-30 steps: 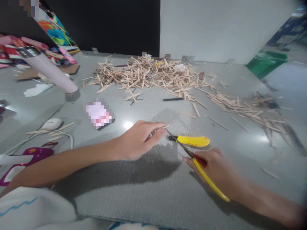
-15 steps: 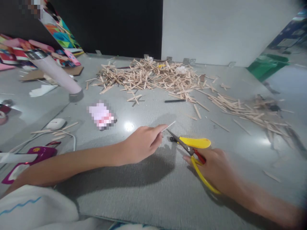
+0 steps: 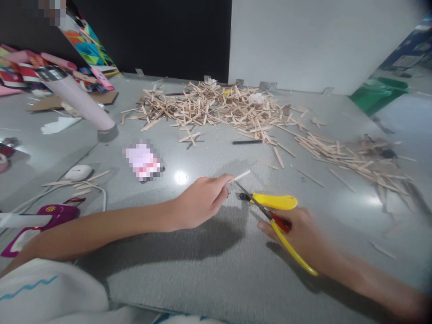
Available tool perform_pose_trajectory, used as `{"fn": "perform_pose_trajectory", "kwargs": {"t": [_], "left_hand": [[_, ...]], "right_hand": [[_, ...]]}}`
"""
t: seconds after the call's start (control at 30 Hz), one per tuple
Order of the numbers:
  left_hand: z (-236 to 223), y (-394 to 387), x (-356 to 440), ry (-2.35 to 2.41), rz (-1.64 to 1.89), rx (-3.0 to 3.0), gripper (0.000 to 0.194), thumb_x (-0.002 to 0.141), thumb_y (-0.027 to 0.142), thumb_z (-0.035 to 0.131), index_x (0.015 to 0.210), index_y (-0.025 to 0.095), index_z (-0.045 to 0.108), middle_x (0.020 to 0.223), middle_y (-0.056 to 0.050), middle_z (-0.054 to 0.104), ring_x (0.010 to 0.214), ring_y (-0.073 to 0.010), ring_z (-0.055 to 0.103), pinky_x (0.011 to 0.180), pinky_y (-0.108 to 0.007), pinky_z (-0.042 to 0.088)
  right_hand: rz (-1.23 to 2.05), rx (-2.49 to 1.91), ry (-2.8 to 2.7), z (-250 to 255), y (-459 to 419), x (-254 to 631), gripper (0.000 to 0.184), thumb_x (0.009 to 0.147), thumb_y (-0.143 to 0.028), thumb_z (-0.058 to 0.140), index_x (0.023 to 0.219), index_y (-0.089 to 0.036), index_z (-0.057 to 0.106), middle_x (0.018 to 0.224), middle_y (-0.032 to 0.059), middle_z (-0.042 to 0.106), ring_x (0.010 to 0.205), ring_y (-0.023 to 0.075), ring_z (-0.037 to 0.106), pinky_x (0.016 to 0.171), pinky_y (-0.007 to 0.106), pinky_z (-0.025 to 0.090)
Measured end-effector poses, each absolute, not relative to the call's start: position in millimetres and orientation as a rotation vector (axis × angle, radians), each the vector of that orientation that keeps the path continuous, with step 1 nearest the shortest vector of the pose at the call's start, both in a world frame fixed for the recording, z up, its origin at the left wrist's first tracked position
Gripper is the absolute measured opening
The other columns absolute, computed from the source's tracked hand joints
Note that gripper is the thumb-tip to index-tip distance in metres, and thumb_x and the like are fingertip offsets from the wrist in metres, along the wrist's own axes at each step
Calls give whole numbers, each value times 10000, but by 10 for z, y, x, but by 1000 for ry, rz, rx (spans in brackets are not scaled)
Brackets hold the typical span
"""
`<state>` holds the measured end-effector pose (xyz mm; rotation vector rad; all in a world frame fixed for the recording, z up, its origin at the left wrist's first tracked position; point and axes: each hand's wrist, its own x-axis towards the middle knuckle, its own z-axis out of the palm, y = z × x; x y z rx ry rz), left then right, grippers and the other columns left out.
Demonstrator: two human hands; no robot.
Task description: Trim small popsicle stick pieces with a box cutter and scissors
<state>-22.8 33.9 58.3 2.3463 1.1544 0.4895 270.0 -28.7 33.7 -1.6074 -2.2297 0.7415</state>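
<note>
Between thumb and fingers, my left hand (image 3: 204, 200) pinches a thin wooden craft stick (image 3: 242, 175), whose free end points up to the right. My right hand (image 3: 300, 234) is closed on scissors (image 3: 293, 253) with yellow and red handles. Their narrow blades reach left to just beneath the stick, close to my left fingertips; I cannot tell whether the tip touches it. Beyond the blades, a yellow utility knife (image 3: 275, 201) lies on the grey table (image 3: 175, 288). Part of the scissors' handle is hidden by my right hand.
A large heap of craft sticks (image 3: 202, 105) lies along the back, with more sticks (image 3: 330, 148) to the right. At left are a pink tumbler (image 3: 79, 99), a blurred-out phone-like item (image 3: 143, 159), a white earbud case (image 3: 78, 173) and a purple glue gun (image 3: 56, 216) with a cable.
My left hand has turned, and more of the craft stick now sticks out past the fingertips. The scissors opened a little half a second ago and have since narrowed again.
</note>
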Motion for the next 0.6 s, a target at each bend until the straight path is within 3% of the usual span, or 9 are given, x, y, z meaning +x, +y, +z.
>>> {"fn": "perform_pose_trajectory", "kwargs": {"t": [0.27,0.47,0.6], "left_hand": [[588,363,-218,1166,435,2494,386,1172,254,326,1299,161,678,779,-27,769,617,-181,704,633,-289,469],[400,405,-252,1238,407,2869,386,1127,186,372,1327,120,695,660,-35,725,504,-197,642,514,-308,330],[406,450,-270,1341,490,2729,361,1115,168,372,1308,120,673,678,-45,741,509,-199,658,512,-300,356]], "right_hand": [[477,-1724,-2344,270,-323,2747,548,1066,-649,625,695,-247,594,594,16,546,568,186,468,619,342,297],[106,-1829,-2374,159,-389,2776,589,1074,-679,571,695,-232,628,596,49,606,515,184,486,601,356,195],[285,-1754,-2330,202,-367,2752,546,1060,-639,633,700,-229,610,603,14,577,535,163,443,595,330,231]]}}
